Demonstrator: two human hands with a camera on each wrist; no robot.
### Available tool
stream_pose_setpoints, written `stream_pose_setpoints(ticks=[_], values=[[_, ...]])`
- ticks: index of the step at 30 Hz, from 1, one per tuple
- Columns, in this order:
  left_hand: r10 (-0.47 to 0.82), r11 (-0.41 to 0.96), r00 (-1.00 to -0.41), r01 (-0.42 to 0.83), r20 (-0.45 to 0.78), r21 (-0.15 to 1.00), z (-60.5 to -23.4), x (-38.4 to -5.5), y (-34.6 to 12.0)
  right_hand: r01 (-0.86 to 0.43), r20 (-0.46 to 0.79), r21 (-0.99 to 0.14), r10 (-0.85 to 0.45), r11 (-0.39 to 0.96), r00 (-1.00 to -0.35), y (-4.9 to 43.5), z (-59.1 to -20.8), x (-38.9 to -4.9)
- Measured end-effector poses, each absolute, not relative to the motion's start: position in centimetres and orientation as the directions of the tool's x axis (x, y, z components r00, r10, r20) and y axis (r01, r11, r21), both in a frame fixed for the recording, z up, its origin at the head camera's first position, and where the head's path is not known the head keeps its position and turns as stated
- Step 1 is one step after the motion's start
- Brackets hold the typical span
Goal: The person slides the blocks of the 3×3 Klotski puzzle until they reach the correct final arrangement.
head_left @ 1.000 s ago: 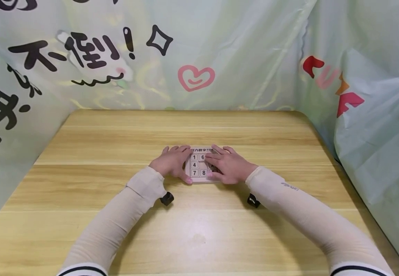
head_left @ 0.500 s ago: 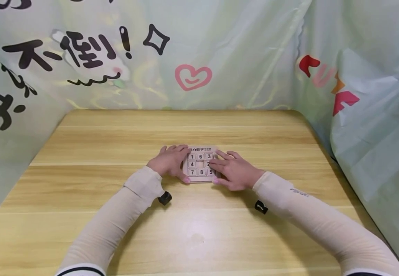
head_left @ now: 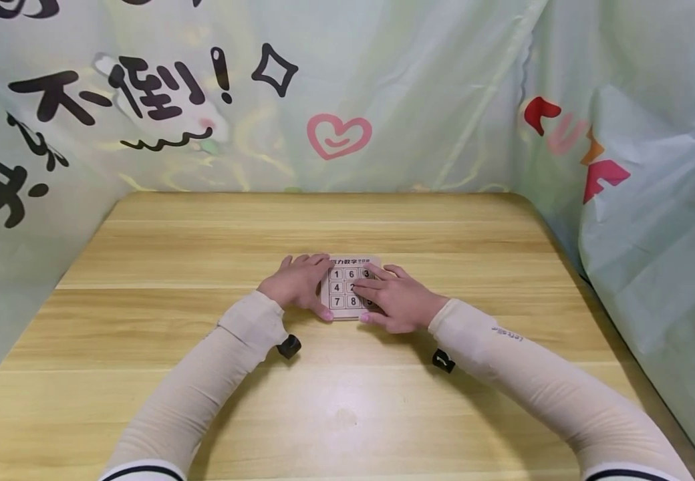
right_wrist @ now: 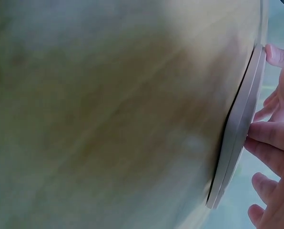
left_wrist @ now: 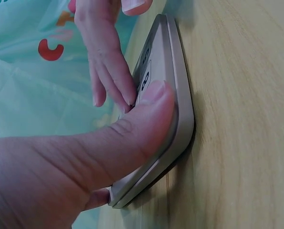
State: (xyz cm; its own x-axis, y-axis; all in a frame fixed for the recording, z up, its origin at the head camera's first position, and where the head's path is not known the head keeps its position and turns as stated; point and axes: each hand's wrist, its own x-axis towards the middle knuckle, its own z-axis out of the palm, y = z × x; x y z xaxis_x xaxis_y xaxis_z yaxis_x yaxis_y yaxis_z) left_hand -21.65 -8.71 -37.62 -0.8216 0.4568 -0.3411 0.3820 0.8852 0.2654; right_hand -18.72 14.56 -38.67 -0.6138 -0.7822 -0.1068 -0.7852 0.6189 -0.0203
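A pale number slide puzzle [head_left: 344, 314] lies flat on the table, with tiles 1, 6, 4, 7 and 8 in plain sight. My left hand [head_left: 299, 284] holds its left side, fingers at the far corner and thumb at the near one. In the left wrist view that thumb [left_wrist: 132, 136] presses on the puzzle's rim. My right hand [head_left: 404, 302] lies across the right side with fingers extended, fingertips on tile 2 [head_left: 350, 288] in the centre. It partly covers tiles 3 and 5 and hides the middle-right slot. The right wrist view shows the puzzle's side edge [right_wrist: 235, 138] beside the right fingers [right_wrist: 270, 135].
The wooden table [head_left: 347, 401] extends on all sides of the puzzle. A pale printed curtain [head_left: 420, 100] hangs behind the table and along both sides. Dark wrist cameras [head_left: 289, 347] sit under both forearms.
Tile 2 has slid left from the right column into the central slot under the right fingers. The right hand first drew back right, then came left again. The left hand stays on the puzzle.
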Motion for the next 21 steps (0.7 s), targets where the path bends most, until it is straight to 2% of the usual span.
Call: stream_pose_setpoints(ticks=[21], values=[[0.475, 0.873, -0.820, 0.391, -0.321, 0.293, -37.6, -21.8, -9.0, -0.808, -0.067, -0.038, -0.808, 0.588, -0.585, 16.2, -38.6, -17.1]])
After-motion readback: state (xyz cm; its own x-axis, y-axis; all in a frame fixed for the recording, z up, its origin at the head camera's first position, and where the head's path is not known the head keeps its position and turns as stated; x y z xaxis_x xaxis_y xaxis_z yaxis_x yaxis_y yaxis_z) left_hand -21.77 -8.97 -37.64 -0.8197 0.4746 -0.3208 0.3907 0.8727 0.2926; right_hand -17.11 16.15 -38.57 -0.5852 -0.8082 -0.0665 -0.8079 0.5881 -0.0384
